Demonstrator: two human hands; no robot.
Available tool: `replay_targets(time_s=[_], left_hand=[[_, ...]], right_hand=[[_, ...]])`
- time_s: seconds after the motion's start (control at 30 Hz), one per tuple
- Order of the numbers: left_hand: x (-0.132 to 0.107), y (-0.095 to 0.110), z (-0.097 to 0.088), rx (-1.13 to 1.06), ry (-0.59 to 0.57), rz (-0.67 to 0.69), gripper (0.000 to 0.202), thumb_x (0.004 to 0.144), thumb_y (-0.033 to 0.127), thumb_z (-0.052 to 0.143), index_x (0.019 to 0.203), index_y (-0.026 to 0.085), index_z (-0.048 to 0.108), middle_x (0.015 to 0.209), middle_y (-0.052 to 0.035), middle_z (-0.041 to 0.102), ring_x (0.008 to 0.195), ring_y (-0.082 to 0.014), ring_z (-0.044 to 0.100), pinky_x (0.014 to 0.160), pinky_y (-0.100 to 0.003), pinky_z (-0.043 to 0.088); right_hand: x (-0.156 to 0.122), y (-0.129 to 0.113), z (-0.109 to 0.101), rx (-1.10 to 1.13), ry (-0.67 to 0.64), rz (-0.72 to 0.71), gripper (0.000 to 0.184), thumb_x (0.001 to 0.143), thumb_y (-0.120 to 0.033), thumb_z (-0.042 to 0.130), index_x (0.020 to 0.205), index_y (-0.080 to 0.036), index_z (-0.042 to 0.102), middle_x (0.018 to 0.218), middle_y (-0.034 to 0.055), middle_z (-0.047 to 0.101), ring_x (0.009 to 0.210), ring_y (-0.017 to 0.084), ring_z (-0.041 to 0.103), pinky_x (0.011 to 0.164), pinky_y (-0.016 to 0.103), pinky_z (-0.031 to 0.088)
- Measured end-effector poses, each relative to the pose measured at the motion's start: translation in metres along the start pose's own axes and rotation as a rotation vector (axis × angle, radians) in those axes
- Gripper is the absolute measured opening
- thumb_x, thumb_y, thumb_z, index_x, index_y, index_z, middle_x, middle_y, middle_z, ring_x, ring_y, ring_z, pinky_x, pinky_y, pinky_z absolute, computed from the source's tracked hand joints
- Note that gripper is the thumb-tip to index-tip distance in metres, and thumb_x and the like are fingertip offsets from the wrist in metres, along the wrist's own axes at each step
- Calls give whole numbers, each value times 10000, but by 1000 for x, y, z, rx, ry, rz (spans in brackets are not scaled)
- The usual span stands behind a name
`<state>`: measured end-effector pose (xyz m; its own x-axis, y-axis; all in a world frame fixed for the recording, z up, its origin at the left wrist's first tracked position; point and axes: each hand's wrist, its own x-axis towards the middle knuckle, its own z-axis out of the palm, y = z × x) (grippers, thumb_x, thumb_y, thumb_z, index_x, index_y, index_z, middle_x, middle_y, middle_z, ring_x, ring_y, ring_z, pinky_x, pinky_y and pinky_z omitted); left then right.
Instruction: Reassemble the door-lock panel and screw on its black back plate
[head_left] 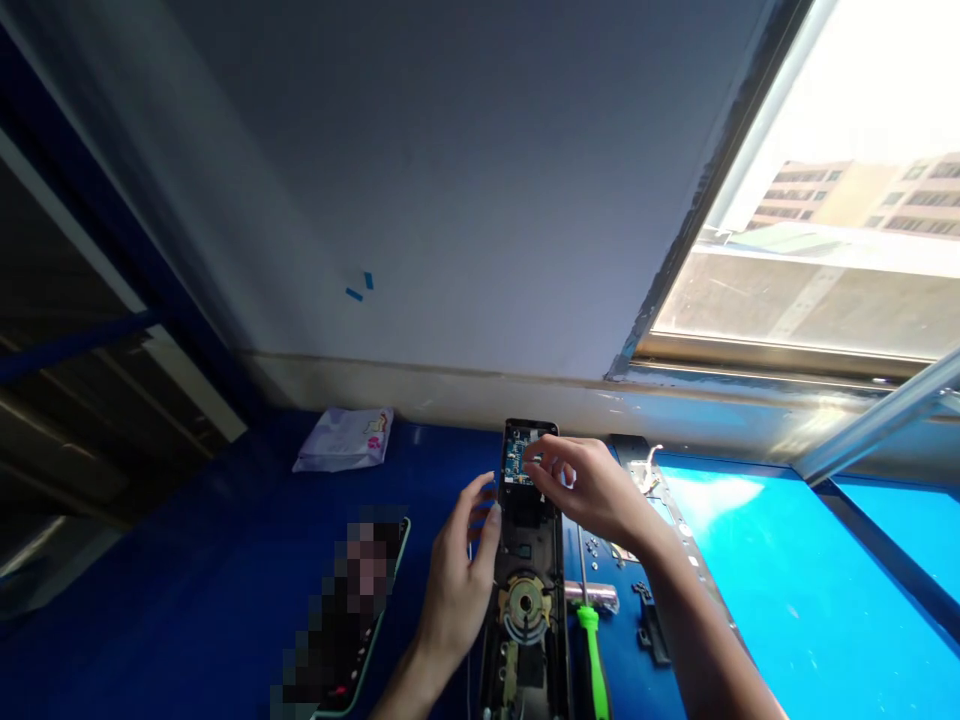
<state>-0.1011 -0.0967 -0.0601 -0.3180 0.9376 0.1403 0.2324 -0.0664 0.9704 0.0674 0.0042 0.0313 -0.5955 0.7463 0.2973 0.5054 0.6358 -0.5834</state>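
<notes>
Before me lies a long, narrow black device housing (pixel 534 520), its inside exposed. At its far end sits a blue circuit board (pixel 514 455), and nearer to me a round speaker-like part (pixel 526 604). My right hand (pixel 581 480) reaches over the board from the right, thumb and index finger pinched close to its surface; anything between the fingertips is too small to make out. Along the housing's left edge is my left hand (pixel 463 560), fingers curved and apart from the thumb, holding nothing. Whether its fingertips touch the edge is unclear.
Right of the housing lie a green-handled screwdriver (pixel 589 640), a shiny cylinder (pixel 600 597), several small screws (pixel 592 550), a black plastic part (pixel 655 632) and a long panel (pixel 682 530), partly behind my forearm. A phone (pixel 367 590) and white packet (pixel 345 440) lie left.
</notes>
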Motion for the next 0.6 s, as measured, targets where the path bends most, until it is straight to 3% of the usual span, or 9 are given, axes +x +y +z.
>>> replay_targets(time_s=[0.17, 0.37, 0.47, 0.6], left_hand=[[18, 4, 2, 74, 118, 159, 338, 991, 403, 644, 1269, 214, 685, 1239, -114, 764, 1033, -239, 760, 907, -371, 628], [17, 21, 4, 224, 200, 471, 200, 979, 216, 635, 1145, 241, 744, 1076, -58, 788, 969, -208, 757, 907, -329, 620], [21, 25, 4, 213, 170, 480, 252, 971, 198, 647, 1201, 248, 738, 1080, -53, 779, 963, -196, 767, 885, -298, 623], [27, 19, 5, 171, 152, 435, 259, 971, 220, 655, 1216, 254, 732, 1108, -56, 768, 986, -200, 768, 910, -301, 613]], right_hand=[[12, -1, 0, -8, -14, 5, 176, 984, -289, 578, 1015, -216, 735, 772, 16, 722, 651, 139, 619, 634, 249, 453], [12, 5, 7, -3, -5, -10, 314, 899, -107, 581, 1130, -234, 752, 992, 45, 783, 717, 142, 638, 694, 263, 507], [10, 7, 6, 2, -24, -25, 452, 846, -68, 620, 1231, -269, 747, 1080, 26, 791, 708, 126, 643, 695, 253, 520], [9, 11, 5, -36, -35, -48, 350, 864, -90, 663, 1114, -285, 813, 886, 1, 783, 668, 141, 631, 672, 266, 498]])
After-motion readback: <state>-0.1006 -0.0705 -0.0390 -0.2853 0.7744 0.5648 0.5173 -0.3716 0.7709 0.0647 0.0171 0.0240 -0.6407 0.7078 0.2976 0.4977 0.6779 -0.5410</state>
